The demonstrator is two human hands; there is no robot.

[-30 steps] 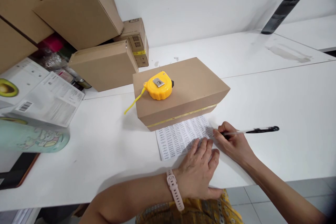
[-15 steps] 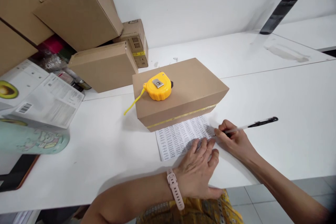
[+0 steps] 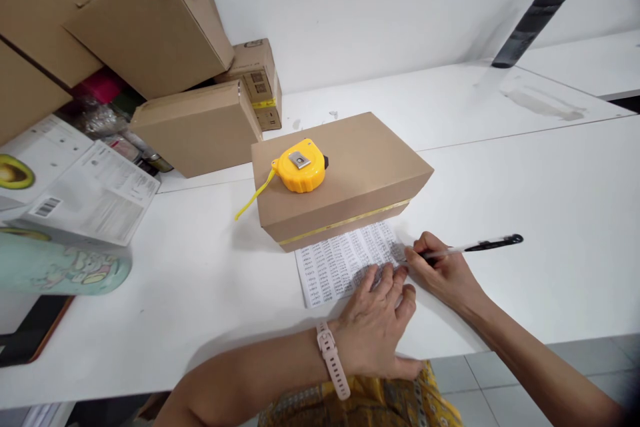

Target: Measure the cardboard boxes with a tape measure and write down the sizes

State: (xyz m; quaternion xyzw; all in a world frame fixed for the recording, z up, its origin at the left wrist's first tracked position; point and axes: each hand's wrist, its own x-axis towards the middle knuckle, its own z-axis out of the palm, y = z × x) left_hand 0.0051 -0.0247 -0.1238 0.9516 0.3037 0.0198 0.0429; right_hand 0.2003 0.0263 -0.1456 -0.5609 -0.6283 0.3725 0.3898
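My right hand [image 3: 443, 272] is closed around a pen [image 3: 480, 245] with a clear barrel and a black end. Its tip is at the right edge of a sheet of paper [image 3: 330, 270] covered in columns of small handwriting. My left hand [image 3: 377, 323], with a pink band on the wrist, lies flat with fingers spread over the paper's lower right part. A brown cardboard box [image 3: 360, 167] stands at the paper's far edge and hides some of it. On top of the box rests a yellow tape measure [image 3: 301, 167] with a yellow strap.
Several cardboard boxes [image 3: 155, 27] are piled at the back left. White printed boxes [image 3: 95, 190] and a mint-green bottle [image 3: 65, 263] stand at the left, near a dark flat object [image 3: 43, 327]. A black bottle [image 3: 537, 17] stands at the far right on the white table [image 3: 525, 180].
The pen's far end has dipped slightly and shifted left, and my right hand has moved a little. My left hand stays put on the paper.
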